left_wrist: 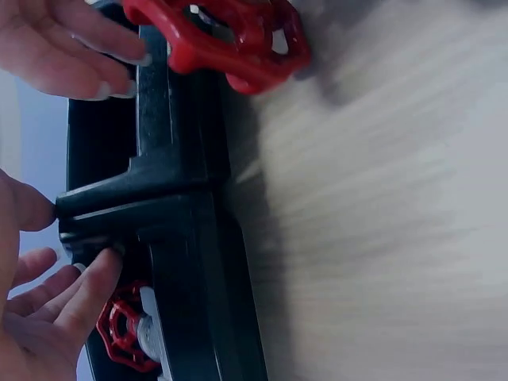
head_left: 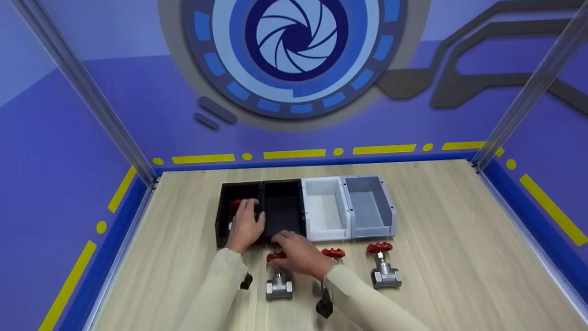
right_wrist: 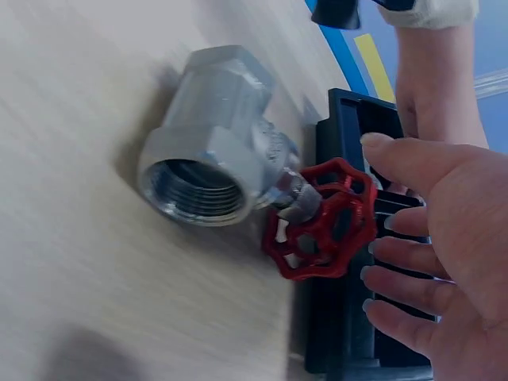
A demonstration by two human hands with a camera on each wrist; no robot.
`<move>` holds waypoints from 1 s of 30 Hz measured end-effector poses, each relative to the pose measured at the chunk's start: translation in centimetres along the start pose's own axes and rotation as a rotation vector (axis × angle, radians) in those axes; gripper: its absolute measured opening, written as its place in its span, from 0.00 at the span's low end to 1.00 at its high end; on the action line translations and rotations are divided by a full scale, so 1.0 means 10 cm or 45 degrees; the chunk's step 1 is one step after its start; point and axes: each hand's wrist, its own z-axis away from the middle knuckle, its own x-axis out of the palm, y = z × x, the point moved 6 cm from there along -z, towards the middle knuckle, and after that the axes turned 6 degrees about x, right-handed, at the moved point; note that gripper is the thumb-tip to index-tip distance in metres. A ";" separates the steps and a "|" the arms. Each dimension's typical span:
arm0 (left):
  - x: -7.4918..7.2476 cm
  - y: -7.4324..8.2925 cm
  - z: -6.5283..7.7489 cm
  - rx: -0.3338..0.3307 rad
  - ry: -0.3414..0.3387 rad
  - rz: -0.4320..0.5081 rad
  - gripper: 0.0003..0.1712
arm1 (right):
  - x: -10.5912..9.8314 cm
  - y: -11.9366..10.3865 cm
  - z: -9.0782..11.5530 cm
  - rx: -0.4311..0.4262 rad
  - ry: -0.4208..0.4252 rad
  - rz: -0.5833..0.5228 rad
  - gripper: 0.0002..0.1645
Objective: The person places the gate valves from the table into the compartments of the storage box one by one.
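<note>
My left hand (head_left: 247,225) reaches into the left black bin (head_left: 222,230), where a gate valve with a red handwheel (left_wrist: 123,327) lies. Its thumb and index fingertips lie close to the divider between the two black bins, with the handwheel beside the fingers. My right hand (head_left: 301,253) hovers by the front of the second black bin (head_left: 284,207), fingers extended and apart. Right beside its fingers is the red handwheel of a metal valve (right_wrist: 214,151) standing on the table. The right hand and forearm partly hide another valve's red handwheel (head_left: 334,253).
A white bin (head_left: 324,209) and a grey bin (head_left: 370,207) continue the row to the right. Another red-wheeled valve (head_left: 386,276) stands in front of the grey bin. Blue-purple panels (head_left: 115,119) enclose the wooden table (head_left: 450,239) at the back and sides.
</note>
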 end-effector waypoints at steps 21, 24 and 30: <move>0.01 0.09 -0.01 0.163 0.060 -0.010 0.22 | 0.28 -0.10 0.23 -0.098 -0.131 0.143 0.63; 0.01 0.11 -0.01 0.181 0.061 -0.028 0.22 | 0.30 -0.11 0.26 -0.112 -0.127 0.135 0.67; 0.02 0.13 -0.01 0.227 0.060 -0.081 0.21 | 0.30 -0.14 0.32 -0.134 -0.100 0.148 0.72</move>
